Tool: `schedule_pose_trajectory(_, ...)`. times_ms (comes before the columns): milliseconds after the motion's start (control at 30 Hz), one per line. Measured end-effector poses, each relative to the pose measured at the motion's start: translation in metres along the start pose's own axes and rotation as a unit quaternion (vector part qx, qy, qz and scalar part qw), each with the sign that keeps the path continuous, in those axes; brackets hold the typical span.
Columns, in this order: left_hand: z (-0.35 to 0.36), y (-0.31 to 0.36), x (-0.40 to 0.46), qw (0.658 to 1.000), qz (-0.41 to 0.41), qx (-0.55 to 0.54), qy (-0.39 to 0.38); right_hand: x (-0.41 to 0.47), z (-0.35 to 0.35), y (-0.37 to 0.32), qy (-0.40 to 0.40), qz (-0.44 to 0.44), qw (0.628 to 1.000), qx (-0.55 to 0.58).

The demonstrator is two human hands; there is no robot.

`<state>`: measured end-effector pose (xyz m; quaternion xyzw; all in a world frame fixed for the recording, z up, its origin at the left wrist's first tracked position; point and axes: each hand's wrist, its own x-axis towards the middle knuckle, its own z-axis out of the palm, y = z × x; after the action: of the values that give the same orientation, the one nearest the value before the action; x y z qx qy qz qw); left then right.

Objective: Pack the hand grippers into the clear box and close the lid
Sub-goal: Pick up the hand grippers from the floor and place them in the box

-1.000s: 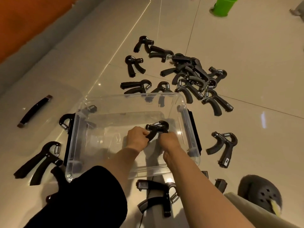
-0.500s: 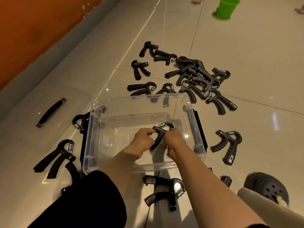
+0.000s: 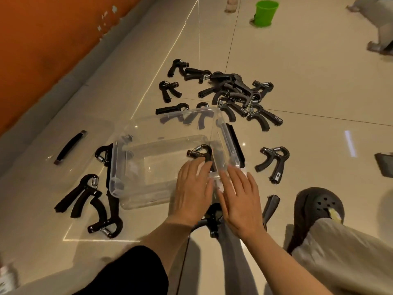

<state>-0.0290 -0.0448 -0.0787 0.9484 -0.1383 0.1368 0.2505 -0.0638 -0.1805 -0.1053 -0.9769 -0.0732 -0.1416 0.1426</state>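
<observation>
Both hands [image 3: 192, 188] [image 3: 240, 199] flat, fingers straight, gripping nothing, above one clear box [image 3: 127, 184] holding one hand gripper [image 3: 202, 153] on beige floor tiles [image 3: 308, 71] beside orange wall [image 3: 42, 39].

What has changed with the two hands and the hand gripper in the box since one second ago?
Both hands let go of the hand gripper, which now lies in the clear box near its right wall. The left hand and right hand drew back toward the person, fingers straight and holding nothing. The pile of grippers beyond the box and the lid at left stayed.
</observation>
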Motion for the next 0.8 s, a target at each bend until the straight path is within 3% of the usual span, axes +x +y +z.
schedule_pose_trajectory(133,0.035,0.018,-0.052,0.99,0.12,0.075,-0.017,-0.055,0.007,0.021,-0.05,0.041,0.997,-0.041)
schedule_pose_trajectory(233,0.063,0.019,-0.077,0.983,0.155,0.08,-0.061,-0.077,0.016,0.041,-0.085,0.099,0.99,-0.061)
schedule_pose_trajectory(367,0.092,0.022,-0.097,0.974,0.11,0.119,-0.156,-0.091,0.03,0.067,-0.183,0.171,0.966,-0.061)
schedule_pose_trajectory(467,0.1,0.029,-0.107,0.965,0.075,0.139,-0.21,-0.093,0.037,0.079,-0.251,0.154,0.952,-0.082)
schedule_pose_trajectory(700,0.106,0.028,-0.103,0.968,0.034,0.09,-0.23,-0.092,0.036,0.089,-0.263,0.06,0.952,-0.146)
schedule_pose_trajectory(800,0.103,0.034,-0.096,0.962,-0.067,-0.003,-0.263,-0.092,0.028,0.072,-0.234,0.063,0.96,-0.141)
